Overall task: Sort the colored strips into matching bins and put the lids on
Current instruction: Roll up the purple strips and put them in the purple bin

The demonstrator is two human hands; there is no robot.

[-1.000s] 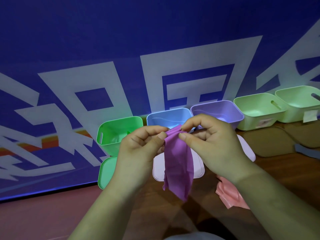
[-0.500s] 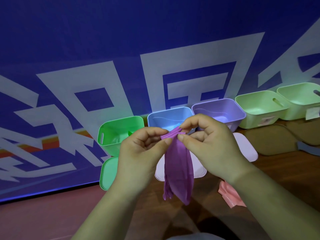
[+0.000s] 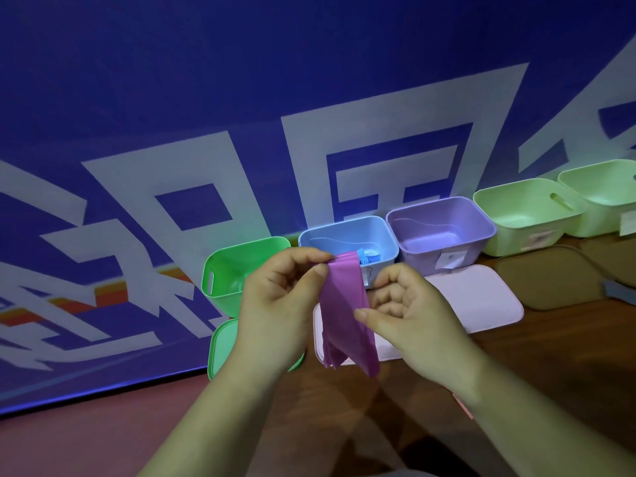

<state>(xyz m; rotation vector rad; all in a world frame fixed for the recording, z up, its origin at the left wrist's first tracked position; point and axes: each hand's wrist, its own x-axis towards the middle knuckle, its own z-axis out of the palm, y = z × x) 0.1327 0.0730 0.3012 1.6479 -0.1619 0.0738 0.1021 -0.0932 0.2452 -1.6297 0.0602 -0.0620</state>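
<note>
Pinching the top end of the purple strip (image 3: 347, 315) between thumb and forefinger, the left hand (image 3: 275, 304) holds it above the bench (image 3: 568, 356), just in front of the blue bin (image 3: 344, 228). The other fingers of that hand are curled in behind. The right hand (image 3: 409, 315) sits just beside the strip with its fingers curled and its thumb tip laid on the strip's right edge about halfway down. Whether those fingers close on the strip from behind cannot be told. The strip hangs with its long axis near upright, the top towards the bins and the loose lower end drifting slightly right; it looks folded into layers, the lower ends splitting apart. Behind it stand the green bin (image 3: 223, 301), the blue bin with a bit of blue strip (image 3: 370, 257) inside, the purple bin (image 3: 420, 259) and two pale green bins (image 3: 509, 242) — the farthest one cut off by the frame's right edge. A green lid (image 3: 222, 346) lies partly under the left wrist, a pale lid (image 3: 387, 347) is mostly covered by strip and hands, and a lilac lid (image 3: 481, 297) lies before the purple bin. A sliver of something pink (image 3: 461, 404) shows beside the right forearm — too hidden to identify.
</note>
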